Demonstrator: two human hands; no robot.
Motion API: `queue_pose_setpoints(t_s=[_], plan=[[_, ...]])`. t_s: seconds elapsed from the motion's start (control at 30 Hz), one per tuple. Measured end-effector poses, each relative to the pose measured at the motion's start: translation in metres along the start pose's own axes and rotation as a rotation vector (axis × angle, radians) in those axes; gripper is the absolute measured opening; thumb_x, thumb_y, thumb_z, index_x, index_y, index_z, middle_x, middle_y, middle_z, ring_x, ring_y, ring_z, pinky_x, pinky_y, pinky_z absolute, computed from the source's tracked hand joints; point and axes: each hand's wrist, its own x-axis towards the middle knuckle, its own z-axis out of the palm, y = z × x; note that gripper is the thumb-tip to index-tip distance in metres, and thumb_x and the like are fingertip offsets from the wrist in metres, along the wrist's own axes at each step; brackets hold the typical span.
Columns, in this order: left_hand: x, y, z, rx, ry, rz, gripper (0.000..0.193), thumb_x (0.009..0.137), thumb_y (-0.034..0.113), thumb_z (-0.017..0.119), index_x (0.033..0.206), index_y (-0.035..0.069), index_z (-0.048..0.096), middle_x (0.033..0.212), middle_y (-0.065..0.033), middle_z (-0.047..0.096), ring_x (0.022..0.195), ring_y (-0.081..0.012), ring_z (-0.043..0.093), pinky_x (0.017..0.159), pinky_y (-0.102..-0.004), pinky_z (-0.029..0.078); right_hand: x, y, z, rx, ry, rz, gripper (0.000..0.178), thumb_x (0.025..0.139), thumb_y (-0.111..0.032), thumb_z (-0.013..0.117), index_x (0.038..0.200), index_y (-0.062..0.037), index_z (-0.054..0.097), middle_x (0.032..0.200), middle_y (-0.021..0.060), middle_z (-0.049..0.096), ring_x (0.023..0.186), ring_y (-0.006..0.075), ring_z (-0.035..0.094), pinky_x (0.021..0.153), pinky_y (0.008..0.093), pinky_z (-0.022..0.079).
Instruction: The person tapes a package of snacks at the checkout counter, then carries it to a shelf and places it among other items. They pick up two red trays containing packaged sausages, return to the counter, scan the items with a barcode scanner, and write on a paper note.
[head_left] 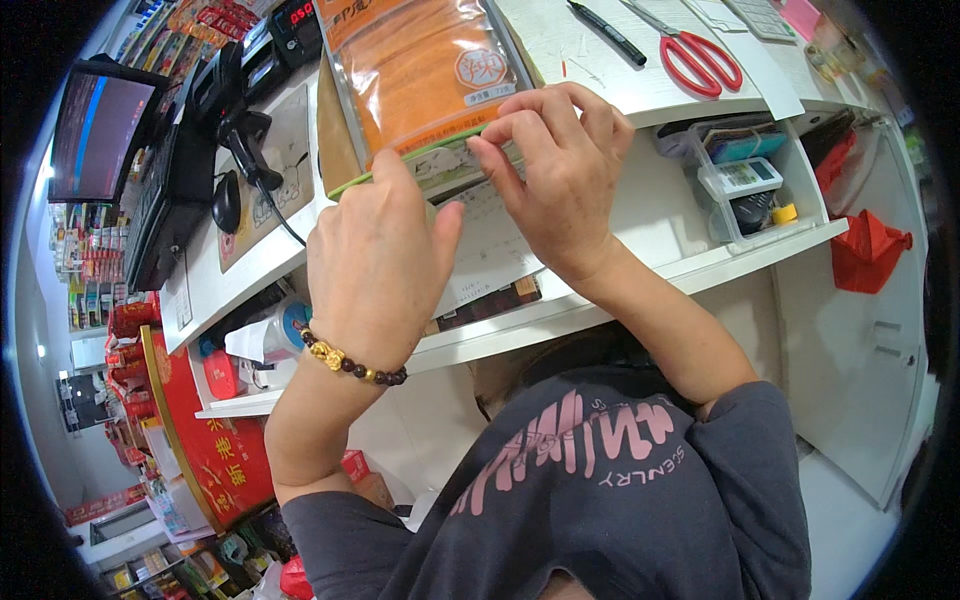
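Note:
An open cardboard box [342,135] with a thin green front edge stands on the white counter, tilted in view. Orange flat snack packets [410,75] in clear-edged wrapping fill it. My left hand [370,255] is curled over the left part of the green edge, its thumb standing apart and its other fingertips mostly hidden. At the edge's right end, my right hand [560,170] has its thumb and forefinger pinched on the box rim, with the other fingers bent above the packet's corner. A beaded bracelet [345,362] with gold pieces circles my left wrist.
Red-handled scissors [700,65] and a black marker [607,33] lie at the back right. Below the box is a pulled-out drawer [690,265] with a clear tray of small items [742,185]. A barcode scanner [248,150], mouse [226,201] and monitor [105,130] stand left.

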Motion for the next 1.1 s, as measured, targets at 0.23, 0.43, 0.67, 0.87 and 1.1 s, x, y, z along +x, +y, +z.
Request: queue_pose_setpoints(t_s=[0.23,0.43,0.67,0.87,1.1], plan=[[-0.001,0.003,0.004,-0.013,0.007,-0.036,0.040,0.076,0.024,0.071,0.095,-0.004,0.050,0.071,-0.0200,0.064,0.067,-0.0351,0.065,0.058,-0.0397,0.052,0.000,0.000,0.001,-0.027,0.009,-0.012,0.018,0.071,-0.025,0.071,0.074,-0.0131,0.058,0.088,-0.0013,0.056,0.099,0.0198,0.046,0.087,0.0385,0.027],[0.000,0.005,0.002,-0.007,-0.008,-0.051,0.038,0.076,0.024,0.070,0.093,-0.003,0.050,0.071,-0.0197,0.064,0.067,-0.0348,0.065,0.059,-0.0396,0.053,0.003,-0.003,-0.004,-0.032,-0.023,0.020,0.018,0.074,-0.022,0.071,0.075,-0.0138,0.055,0.087,-0.0024,0.058,0.096,0.0198,0.050,0.083,0.0354,0.029],[0.000,0.004,0.004,-0.005,0.005,-0.058,0.039,0.076,0.025,0.071,0.092,-0.002,0.048,0.069,-0.0187,0.064,0.066,-0.0346,0.065,0.058,-0.0394,0.053,0.009,0.003,-0.005,-0.011,-0.013,-0.014,0.021,0.070,-0.026,0.073,0.078,-0.0139,0.057,0.081,-0.0036,0.060,0.093,0.0187,0.052,0.083,0.0355,0.030],[0.000,0.002,0.004,-0.032,0.018,-0.044,0.039,0.075,0.024,0.071,0.091,-0.002,0.047,0.068,-0.0182,0.063,0.064,-0.0339,0.065,0.058,-0.0385,0.053,0.017,0.014,-0.005,0.022,-0.103,-0.160,0.016,0.073,-0.021,0.069,0.085,-0.0143,0.061,0.079,-0.0031,0.060,0.088,0.0156,0.054,0.084,0.0358,0.031],[0.000,0.004,0.002,-0.084,-0.046,-0.115,0.045,0.075,0.027,0.070,0.100,-0.005,0.050,0.070,-0.0209,0.063,0.066,-0.0365,0.064,0.059,-0.0417,0.052,0.025,0.009,-0.011,0.042,-0.242,-0.204,0.022,0.070,-0.026,0.071,0.085,-0.0126,0.062,0.080,-0.0011,0.061,0.087,0.0158,0.055,0.085,0.0359,0.032]])
